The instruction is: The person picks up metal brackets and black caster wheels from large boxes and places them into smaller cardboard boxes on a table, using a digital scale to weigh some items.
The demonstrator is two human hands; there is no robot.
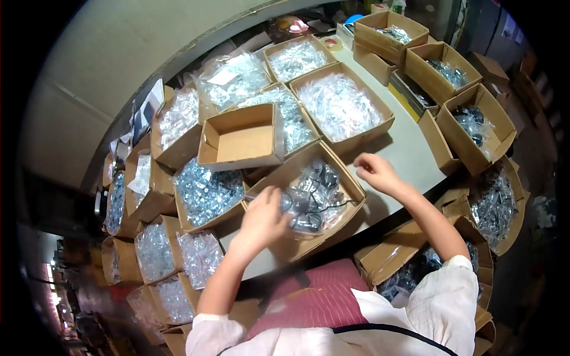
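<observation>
My left hand is closed at the left side of an open cardboard box, gripping a clear plastic bag with dark round parts in it. More bagged dark parts lie inside this box, and a thin black cable trails over them toward the right wall. Just beyond the box's right edge, my right hand hovers with its fingers curled together; whether anything sits between them is hidden. An empty shallow cardboard box rests on top of other boxes, behind the left hand.
Boxes of bagged parts crowd the table, including a large one behind. A box of loose metal pieces stands at left. More boxes line the right side, and another box sits below the table edge near my right arm.
</observation>
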